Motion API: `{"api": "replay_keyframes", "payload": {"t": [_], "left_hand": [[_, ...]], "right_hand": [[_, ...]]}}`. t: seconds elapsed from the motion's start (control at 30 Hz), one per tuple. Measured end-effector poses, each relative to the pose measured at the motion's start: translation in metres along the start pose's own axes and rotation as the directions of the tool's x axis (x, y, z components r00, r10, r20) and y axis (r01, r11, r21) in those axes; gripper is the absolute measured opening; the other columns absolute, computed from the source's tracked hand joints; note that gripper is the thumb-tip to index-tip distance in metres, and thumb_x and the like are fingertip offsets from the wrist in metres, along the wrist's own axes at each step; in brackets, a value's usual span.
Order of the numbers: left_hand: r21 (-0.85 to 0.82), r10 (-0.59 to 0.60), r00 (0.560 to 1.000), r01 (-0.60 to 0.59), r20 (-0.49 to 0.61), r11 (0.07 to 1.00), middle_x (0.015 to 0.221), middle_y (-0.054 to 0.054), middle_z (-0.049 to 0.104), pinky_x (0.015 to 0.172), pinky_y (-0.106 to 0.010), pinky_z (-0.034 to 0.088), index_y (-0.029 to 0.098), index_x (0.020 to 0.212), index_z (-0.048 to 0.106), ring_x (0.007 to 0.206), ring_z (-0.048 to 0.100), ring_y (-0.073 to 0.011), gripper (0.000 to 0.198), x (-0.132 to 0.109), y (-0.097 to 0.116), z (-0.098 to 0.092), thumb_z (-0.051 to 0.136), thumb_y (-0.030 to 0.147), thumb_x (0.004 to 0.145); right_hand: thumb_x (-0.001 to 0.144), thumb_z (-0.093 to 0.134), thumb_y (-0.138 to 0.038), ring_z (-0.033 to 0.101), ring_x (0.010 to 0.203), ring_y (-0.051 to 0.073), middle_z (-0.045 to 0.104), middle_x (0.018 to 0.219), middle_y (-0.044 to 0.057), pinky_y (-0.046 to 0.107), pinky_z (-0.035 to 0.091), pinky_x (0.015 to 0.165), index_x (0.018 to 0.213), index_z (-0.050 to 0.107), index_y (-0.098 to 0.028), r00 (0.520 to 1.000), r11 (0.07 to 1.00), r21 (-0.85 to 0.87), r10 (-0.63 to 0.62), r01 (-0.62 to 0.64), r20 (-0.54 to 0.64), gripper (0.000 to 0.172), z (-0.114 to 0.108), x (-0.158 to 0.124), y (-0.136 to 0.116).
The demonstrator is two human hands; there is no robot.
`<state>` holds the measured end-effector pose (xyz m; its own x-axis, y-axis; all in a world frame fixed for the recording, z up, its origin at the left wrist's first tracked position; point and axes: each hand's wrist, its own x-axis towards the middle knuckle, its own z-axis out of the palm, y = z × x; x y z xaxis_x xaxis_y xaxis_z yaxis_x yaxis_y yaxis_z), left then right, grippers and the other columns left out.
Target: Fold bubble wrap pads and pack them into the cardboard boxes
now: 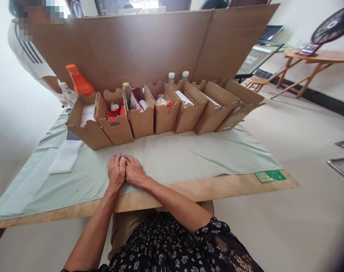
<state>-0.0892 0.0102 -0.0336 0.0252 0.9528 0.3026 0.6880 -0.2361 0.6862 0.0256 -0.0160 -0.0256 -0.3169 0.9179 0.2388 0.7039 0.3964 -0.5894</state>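
Observation:
My left hand (116,170) and my right hand (134,172) rest together on the cloth-covered table (172,158). Their fingers are folded in and pressed against each other, and no object shows in them. Just beyond stands a row of several open cardboard boxes. The nearest box (96,136) has white material inside. Beside it, another box (119,130) holds red packages (115,112). Farther right, a box (166,119) contains a clear-and-red packet (162,101). White flat items show in some boxes to the right.
A tall cardboard panel (149,49) stands behind the boxes. An orange-capped bottle (79,81) and clear bottles (185,75) are near it. White bubble-wrap sheets (64,156) lie at left. Another person's sleeve (30,49) is behind the panel. A fan (330,28) stands on a wooden table (325,56).

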Motion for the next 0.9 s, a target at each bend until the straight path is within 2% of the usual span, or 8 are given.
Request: {"api": "replay_keyframes", "payload": {"t": [0.17,0.3,0.4,0.6,0.9], "left_hand": [[0.114,0.076,0.991,-0.089,0.112,0.989,0.148,-0.021,0.06,0.125,-0.063,0.025,0.014,0.126,0.069,0.147,0.044,-0.0378,0.055,-0.025,0.006,-0.004,0.034,0.046,0.098],[0.237,0.122,0.973,-0.167,0.194,0.957,0.155,-0.018,0.055,0.125,-0.063,0.023,0.017,0.134,0.068,0.151,0.041,-0.0365,0.054,-0.045,0.011,-0.007,0.034,0.045,0.102],[0.324,0.113,0.963,-0.191,0.247,0.927,0.158,-0.018,0.051,0.125,-0.063,0.023,0.016,0.14,0.064,0.152,0.039,-0.0362,0.054,-0.056,0.018,-0.011,0.034,0.041,0.103],[0.449,0.069,0.945,-0.216,0.32,0.867,0.164,-0.016,0.044,0.126,-0.058,0.024,0.017,0.147,0.059,0.154,0.035,-0.0343,0.053,-0.071,0.035,-0.02,0.031,0.035,0.106],[0.441,0.082,0.944,-0.225,0.32,0.869,0.162,-0.016,0.046,0.125,-0.057,0.026,0.017,0.146,0.06,0.153,0.037,-0.0343,0.052,-0.073,0.04,-0.024,0.03,0.035,0.107]], "right_hand": [[0.096,0.057,-0.022,0.04,0.151,0.032,0.056,0.151,0.019,0.051,0.029,0.127,0.14,0.062,-0.009,1.0,0.993,-0.119,-0.016,0.02,0.027,0.046,-0.009,-0.047,-0.01],[0.101,0.051,-0.029,0.041,0.15,0.032,0.057,0.152,0.017,0.05,0.031,0.125,0.139,0.064,-0.01,0.999,0.955,-0.294,-0.036,0.045,0.038,0.044,-0.015,-0.071,-0.017],[0.102,0.05,-0.03,0.042,0.149,0.032,0.057,0.152,0.017,0.05,0.031,0.125,0.139,0.064,-0.01,0.999,0.943,-0.332,-0.022,0.032,0.034,0.044,-0.017,-0.084,-0.022],[0.103,0.048,-0.03,0.04,0.15,0.033,0.055,0.153,0.019,0.051,0.029,0.125,0.139,0.063,-0.007,1.0,0.94,-0.341,-0.004,0.014,0.03,0.046,-0.016,-0.1,-0.027],[0.103,0.05,-0.031,0.045,0.146,0.03,0.057,0.151,0.017,0.049,0.034,0.122,0.141,0.061,-0.011,1.0,0.935,-0.354,-0.014,0.011,-0.006,0.045,-0.02,-0.103,-0.027]]}}
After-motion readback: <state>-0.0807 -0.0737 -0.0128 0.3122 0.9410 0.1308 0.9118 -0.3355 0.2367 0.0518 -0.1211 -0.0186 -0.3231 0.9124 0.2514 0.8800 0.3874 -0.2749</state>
